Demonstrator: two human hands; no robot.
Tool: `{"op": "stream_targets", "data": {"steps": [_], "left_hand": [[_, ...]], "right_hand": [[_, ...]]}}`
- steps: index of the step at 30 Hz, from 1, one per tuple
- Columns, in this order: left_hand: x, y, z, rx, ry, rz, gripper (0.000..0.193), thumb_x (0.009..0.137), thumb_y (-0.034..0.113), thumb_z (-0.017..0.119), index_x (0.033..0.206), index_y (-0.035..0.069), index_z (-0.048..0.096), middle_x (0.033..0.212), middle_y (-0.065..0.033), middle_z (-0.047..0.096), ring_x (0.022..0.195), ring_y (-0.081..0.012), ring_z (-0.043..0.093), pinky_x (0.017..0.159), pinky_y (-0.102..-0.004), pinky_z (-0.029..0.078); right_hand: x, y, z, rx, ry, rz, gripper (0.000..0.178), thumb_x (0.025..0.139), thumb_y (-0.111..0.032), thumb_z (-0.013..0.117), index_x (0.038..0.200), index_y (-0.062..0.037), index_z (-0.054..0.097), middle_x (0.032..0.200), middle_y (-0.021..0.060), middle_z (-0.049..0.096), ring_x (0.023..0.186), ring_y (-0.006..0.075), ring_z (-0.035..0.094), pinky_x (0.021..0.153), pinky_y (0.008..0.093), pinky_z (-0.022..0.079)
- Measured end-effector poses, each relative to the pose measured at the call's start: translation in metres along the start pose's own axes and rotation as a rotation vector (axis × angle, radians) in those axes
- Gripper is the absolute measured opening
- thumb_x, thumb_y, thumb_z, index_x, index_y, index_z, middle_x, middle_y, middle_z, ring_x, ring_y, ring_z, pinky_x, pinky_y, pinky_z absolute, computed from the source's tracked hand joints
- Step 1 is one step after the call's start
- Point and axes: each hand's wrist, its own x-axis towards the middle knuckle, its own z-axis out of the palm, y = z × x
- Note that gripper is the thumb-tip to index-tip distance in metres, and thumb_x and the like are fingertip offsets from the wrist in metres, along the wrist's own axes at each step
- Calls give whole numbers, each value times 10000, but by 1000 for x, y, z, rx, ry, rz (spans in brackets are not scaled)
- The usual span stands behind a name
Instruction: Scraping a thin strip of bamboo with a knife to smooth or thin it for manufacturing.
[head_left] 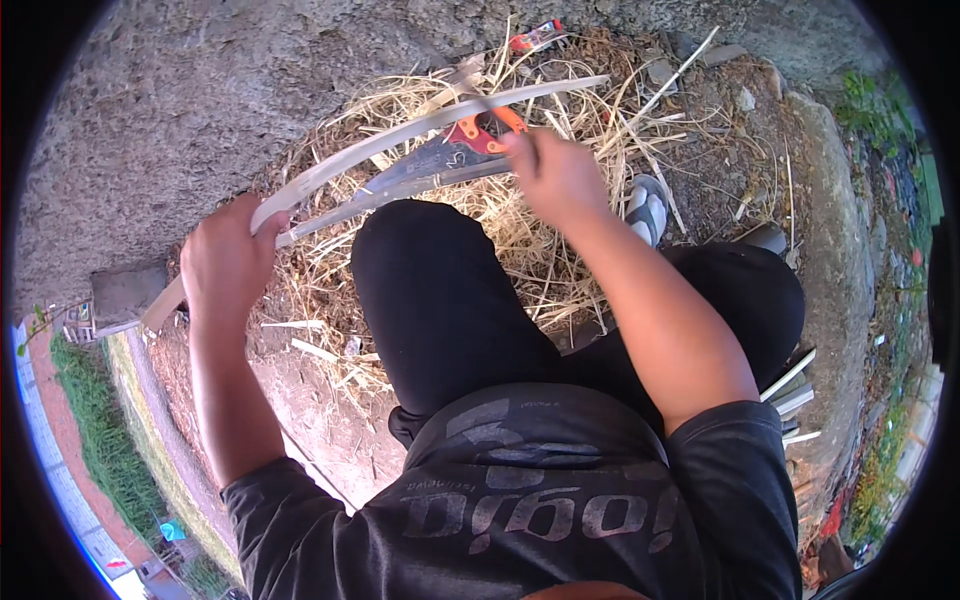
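Observation:
My left hand (228, 255) is closed around the near end of a long pale bamboo strip (390, 135), which bows up and away to the right. A second, greyer bamboo strip (385, 195) runs from the same hand across to my right hand, just beyond my left knee. My right hand (562, 178) is closed around what looks like a knife (487, 102); its thin dark blade is smeared by motion and crosses the pale strip. Behind the strips lies a hand saw (425, 162) with an orange and red handle, partly covered by them.
Pale shavings (530, 240) heap on the ground between my knees and the rough wall (200, 110). A small red packet (537, 36) lies by the wall. A sandalled foot (647, 212) rests to the right. Several cut strips (795, 395) lie beside my right thigh.

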Motion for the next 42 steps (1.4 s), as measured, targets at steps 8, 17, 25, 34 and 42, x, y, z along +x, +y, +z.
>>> {"op": "stream_targets", "data": {"steps": [8, 17, 25, 34, 42], "left_hand": [[-5, -36, 21, -28, -44, 60, 274, 902, 343, 675, 886, 71, 649, 691, -156, 638, 647, -380, 642, 604, -471, 481], [-13, -63, 18, 83, 56, 68, 290, 928, 369, 642, 941, 80, 658, 682, -157, 625, 637, -366, 639, 571, -470, 465], [-18, -50, 26, 39, -60, 1, 313, 926, 374, 635, 862, 69, 614, 680, -168, 628, 650, -387, 646, 588, -492, 479], [-2, -25, 12, -55, -115, -6, 323, 927, 362, 635, 860, 46, 620, 688, -188, 614, 649, -397, 618, 615, -491, 467], [-2, -25, 37, -137, -357, -122, 366, 927, 399, 633, 912, 35, 659, 697, -177, 643, 649, -365, 647, 632, -469, 489]], "right_hand": [[22, 87, 16, -53, -179, 475, 614, 1024, -524, 352, 952, 12, 642, 840, 251, 663, 890, 416, 655, 815, 520, 505], [12, 21, 45, 131, -134, -118, 625, 1026, -537, 346, 932, 12, 631, 876, 265, 660, 860, 449, 639, 796, 518, 492], [46, 125, 36, -111, -50, 486, 672, 1025, -530, 298, 1018, 42, 650, 1001, 291, 673, 993, 443, 644, 896, 538, 488], [1, -2, 52, 236, -197, -261, 488, 999, -483, 468, 899, -21, 587, 746, 215, 642, 758, 442, 635, 680, 532, 480], [-8, 52, 68, -88, -210, -283, 392, 974, -450, 527, 885, -72, 581, 730, 161, 658, 708, 387, 653, 662, 505, 518]]}}
